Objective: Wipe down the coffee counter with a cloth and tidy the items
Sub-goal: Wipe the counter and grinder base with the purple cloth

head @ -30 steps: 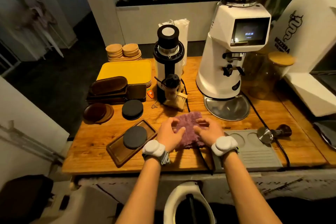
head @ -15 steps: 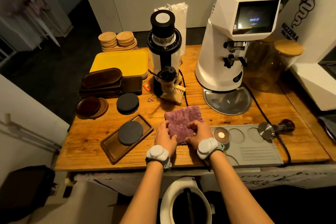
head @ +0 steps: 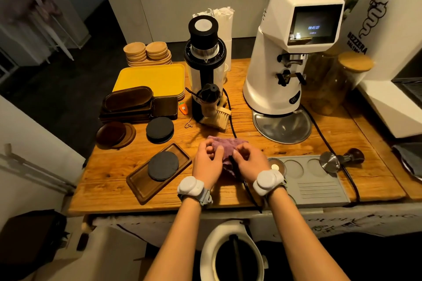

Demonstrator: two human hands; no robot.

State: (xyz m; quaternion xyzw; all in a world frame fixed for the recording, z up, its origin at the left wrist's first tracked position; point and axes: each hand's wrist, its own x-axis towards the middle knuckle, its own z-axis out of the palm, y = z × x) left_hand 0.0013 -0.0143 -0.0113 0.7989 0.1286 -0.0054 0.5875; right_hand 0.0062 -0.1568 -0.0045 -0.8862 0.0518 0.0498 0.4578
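Hands meet at the middle of the wooden counter (head: pixel 285 141): the left hand (head: pixel 208 163) and the right hand (head: pixel 249 160) each curl their fingers into the purple cloth (head: pixel 225 145), bunching it between them. The cloth lies crumpled on the counter, across a black cable (head: pixel 230 121) that runs under it toward the near edge. Just right of the right hand sits a grey tamping mat (head: pixel 319 186), with a tamper (head: pixel 340 159) lying at its far right corner. Left of the left hand, a dark wooden tray (head: pixel 146 186) carries a round slate coaster (head: pixel 163 166). Beyond the cloth stand a small black grinder (head: pixel 205 68) with a brush (head: pixel 215 116) at its foot, and a large white grinder (head: pixel 287 57) to the right.
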